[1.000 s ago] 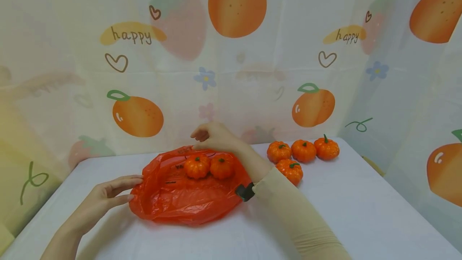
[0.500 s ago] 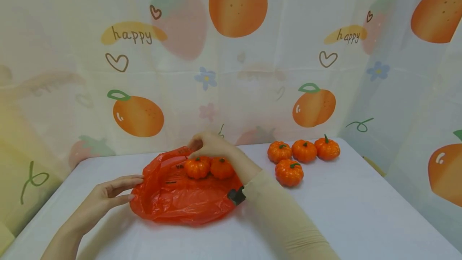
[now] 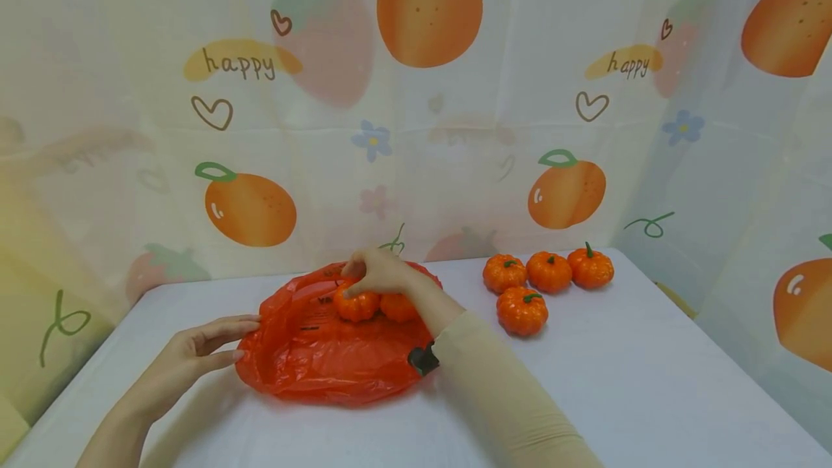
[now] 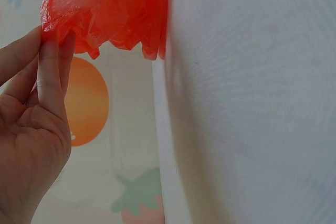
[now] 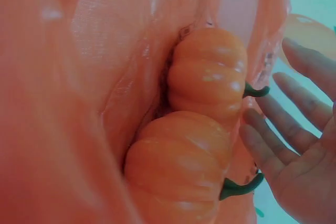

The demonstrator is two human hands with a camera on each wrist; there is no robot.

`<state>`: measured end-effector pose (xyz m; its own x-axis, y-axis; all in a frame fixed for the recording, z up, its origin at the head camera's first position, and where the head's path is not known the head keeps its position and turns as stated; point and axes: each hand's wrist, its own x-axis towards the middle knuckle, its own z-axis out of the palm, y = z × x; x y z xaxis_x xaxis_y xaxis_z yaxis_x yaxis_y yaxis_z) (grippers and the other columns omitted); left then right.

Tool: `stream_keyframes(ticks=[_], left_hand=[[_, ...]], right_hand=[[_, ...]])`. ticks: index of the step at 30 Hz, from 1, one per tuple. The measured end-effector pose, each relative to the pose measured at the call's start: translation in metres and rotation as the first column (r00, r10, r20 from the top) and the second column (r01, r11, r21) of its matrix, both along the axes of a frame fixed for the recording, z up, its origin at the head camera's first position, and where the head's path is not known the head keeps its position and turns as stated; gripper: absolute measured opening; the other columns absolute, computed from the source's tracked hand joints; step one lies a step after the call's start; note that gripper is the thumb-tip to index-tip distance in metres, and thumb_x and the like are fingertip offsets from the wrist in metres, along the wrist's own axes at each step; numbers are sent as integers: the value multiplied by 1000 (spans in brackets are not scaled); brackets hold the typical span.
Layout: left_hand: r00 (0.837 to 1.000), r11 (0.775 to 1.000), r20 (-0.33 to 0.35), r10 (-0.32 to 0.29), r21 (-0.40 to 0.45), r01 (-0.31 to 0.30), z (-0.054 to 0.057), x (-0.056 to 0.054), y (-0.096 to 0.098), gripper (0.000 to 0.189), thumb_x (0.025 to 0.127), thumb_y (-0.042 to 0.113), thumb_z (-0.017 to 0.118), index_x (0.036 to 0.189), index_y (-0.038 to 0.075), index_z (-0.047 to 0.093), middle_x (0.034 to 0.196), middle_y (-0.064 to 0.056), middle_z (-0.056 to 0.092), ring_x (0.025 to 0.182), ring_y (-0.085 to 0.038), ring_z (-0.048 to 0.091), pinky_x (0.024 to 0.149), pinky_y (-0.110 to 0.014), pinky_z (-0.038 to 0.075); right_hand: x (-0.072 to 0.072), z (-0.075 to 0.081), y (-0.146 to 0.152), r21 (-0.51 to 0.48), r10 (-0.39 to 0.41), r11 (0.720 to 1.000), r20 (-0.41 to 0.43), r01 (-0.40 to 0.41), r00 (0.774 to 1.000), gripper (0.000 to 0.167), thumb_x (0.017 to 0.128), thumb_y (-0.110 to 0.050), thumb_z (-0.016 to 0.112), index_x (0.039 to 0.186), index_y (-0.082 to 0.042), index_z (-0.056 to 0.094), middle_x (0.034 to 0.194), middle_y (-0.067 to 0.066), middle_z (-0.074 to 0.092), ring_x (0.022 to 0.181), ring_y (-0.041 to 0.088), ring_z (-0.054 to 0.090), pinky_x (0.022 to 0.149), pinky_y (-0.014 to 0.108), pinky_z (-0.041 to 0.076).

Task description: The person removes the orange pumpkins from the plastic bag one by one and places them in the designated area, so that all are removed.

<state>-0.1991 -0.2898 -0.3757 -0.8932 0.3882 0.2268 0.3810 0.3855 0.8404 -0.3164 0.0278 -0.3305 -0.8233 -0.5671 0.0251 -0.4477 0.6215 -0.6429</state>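
Note:
A red plastic bag (image 3: 331, 360) lies on its side on the white table with its mouth spread. Two small orange pumpkins with green stems rest side by side inside it: the left one (image 3: 356, 308) and the right one (image 3: 395, 308), partly covered by my right hand. My left hand (image 3: 188, 356) holds the bag's left rim between thumb and fingers; red film (image 4: 110, 9) covers some fingertips in the left wrist view. Over the pumpkins is my right hand (image 3: 383, 271). In the right wrist view its fingers (image 5: 291, 129) are spread beside the two pumpkins, gripping neither.
Several more orange pumpkins (image 3: 523, 311) stand in a group on the table right of the bag. A fruit-print curtain (image 3: 455, 165) hangs behind the table (image 3: 650, 388). A black device (image 3: 424, 359) sits at the right sleeve's cuff.
My right hand has come down and toward me from above the bag's back rim to over the pumpkins. My left hand and the bag have stayed nearly still.

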Motion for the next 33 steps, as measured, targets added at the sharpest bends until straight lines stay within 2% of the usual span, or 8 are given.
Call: stream_keyframes(ticks=[11, 18, 27, 33], left_hand=[[1000, 1000, 6, -1, -1, 1, 0, 0, 1, 38, 95, 8, 62, 132, 0, 59, 131, 20, 63, 118, 14, 56, 91, -7, 46], [1000, 1000, 6, -5, -3, 5, 0, 0, 1, 38, 95, 8, 62, 132, 0, 59, 131, 20, 63, 119, 15, 55, 91, -7, 46], [1000, 1000, 10, -4, -5, 4, 0, 1, 1, 38, 95, 9, 61, 132, 0, 59, 132, 20, 63, 119, 15, 55, 91, -7, 47], [1000, 1000, 13, -14, 0, 14, 0, 1, 1, 38, 95, 8, 62, 132, 0, 59, 132, 18, 64, 120, 15, 54, 92, -9, 47]], right_hand=[[-1, -8, 0, 3, -27, 1000, -26, 27, 999, 42, 83, -22, 80, 120, -7, 68, 122, 6, 70, 117, 22, 63, 104, 34, 51], [-2, -13, -1, 54, -49, 997, -30, 50, 998, 41, 84, -25, 79, 121, -10, 67, 123, 3, 69, 116, 19, 62, 102, 30, 52], [-4, -18, -2, 94, -52, 994, -61, 58, 997, 47, 82, -22, 81, 125, -12, 66, 131, 3, 65, 123, 19, 58, 106, 32, 48], [-1, -18, -4, 150, -46, 987, -51, 53, 998, 54, 78, -19, 82, 129, -13, 64, 130, 3, 65, 116, 18, 57, 103, 31, 49]])
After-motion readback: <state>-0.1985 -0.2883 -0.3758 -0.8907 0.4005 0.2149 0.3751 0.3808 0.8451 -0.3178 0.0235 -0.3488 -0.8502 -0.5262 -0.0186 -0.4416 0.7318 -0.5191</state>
